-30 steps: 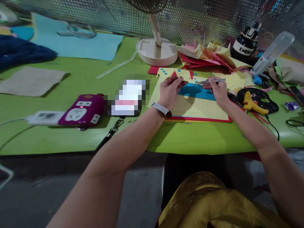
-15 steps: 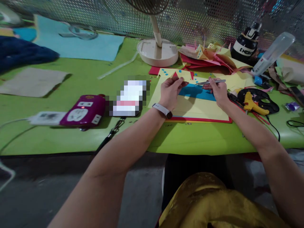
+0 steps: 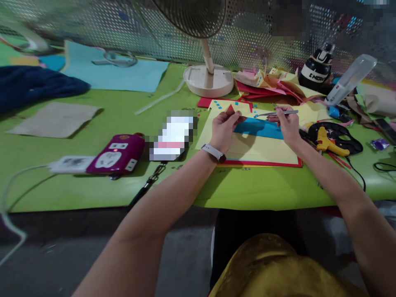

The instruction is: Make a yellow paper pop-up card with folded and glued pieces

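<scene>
My right hand (image 3: 287,123) is closed around a pair of metal tweezers (image 3: 278,113), whose tips point left toward my other hand. My left hand (image 3: 224,128), with a watch on its wrist, has its thumb and fingers pinched together; what they hold is too small to make out. Below both hands lies a blue paper strip (image 3: 258,128) on a pale yellow sheet (image 3: 262,152). Small blue paper bits (image 3: 218,105) are scattered on the yellow paper just beyond my left hand. Red paper edges show beneath the stack.
A phone (image 3: 171,138) and a purple power socket (image 3: 119,154) lie to the left. Behind stand a fan (image 3: 208,80), crumpled paper scraps (image 3: 275,84), a black bottle (image 3: 315,70) and a clear bottle (image 3: 352,78). A yellow glue gun (image 3: 331,142) rests at right, its cord hanging forward.
The whole view has shifted, so the table sits slightly lower in the picture. Both hands keep nearly the same pose over the paper, and the tweezers stay in my right hand.
</scene>
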Demonstrator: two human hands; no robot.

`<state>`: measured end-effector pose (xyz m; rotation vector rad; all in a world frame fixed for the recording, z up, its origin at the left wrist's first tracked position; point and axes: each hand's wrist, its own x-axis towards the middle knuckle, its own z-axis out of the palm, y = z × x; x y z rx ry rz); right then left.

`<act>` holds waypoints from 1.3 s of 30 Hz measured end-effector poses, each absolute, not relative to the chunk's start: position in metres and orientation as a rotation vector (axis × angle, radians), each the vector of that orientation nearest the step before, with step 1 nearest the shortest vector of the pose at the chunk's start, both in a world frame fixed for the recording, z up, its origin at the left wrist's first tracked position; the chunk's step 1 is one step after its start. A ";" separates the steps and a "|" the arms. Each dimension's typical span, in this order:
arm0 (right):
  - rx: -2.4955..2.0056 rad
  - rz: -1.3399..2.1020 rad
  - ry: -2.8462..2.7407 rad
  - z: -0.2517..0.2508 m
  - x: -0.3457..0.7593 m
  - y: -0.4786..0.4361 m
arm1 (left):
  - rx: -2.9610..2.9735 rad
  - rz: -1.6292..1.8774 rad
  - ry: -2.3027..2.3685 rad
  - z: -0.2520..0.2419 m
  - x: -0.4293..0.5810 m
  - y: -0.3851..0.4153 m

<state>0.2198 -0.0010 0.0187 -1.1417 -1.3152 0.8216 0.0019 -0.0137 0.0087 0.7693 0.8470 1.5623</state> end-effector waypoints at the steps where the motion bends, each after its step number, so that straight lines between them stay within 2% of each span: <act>1: -1.133 0.811 -1.310 0.024 0.221 -0.002 | 0.772 1.562 0.842 0.009 0.002 -0.014; 10: -1.053 0.710 -1.359 0.065 0.212 -0.031 | 0.830 1.495 0.827 0.017 0.012 -0.032; 39: -0.951 0.713 -1.367 0.067 0.197 -0.043 | 0.827 1.435 0.794 0.022 0.014 -0.040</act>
